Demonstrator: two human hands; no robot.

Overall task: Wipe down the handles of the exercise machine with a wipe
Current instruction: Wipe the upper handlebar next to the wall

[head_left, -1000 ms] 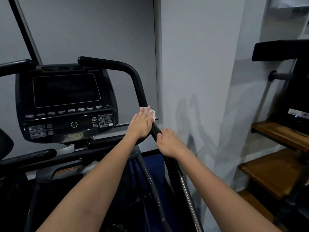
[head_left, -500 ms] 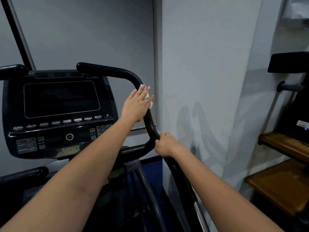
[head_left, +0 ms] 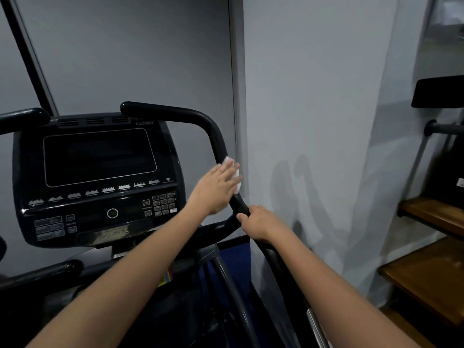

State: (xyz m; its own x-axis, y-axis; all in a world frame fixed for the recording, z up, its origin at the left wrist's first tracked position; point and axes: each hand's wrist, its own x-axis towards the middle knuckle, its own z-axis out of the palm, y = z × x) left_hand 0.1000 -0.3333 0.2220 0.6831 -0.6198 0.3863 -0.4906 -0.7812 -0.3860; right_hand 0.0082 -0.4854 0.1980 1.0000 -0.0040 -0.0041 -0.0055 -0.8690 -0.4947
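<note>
Wiping is underway in the head view: my left hand (head_left: 216,189) presses a small white crumpled wipe (head_left: 233,172) with flat, straight fingers against the curved black tubular right handle (head_left: 213,131), mid-upright. My right hand (head_left: 259,223) grips that handle lower down. Its long axis rises steeply, then bends leftward over the black console (head_left: 98,177). Next, I judge, the upper bend needs wiping.

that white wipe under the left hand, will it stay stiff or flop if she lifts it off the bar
The wipe probably flops: it looks thin and drapes round the handle under the left hand's flat fingers. Likely very light. It may cling if damp, but wetness cannot be seen.
</note>
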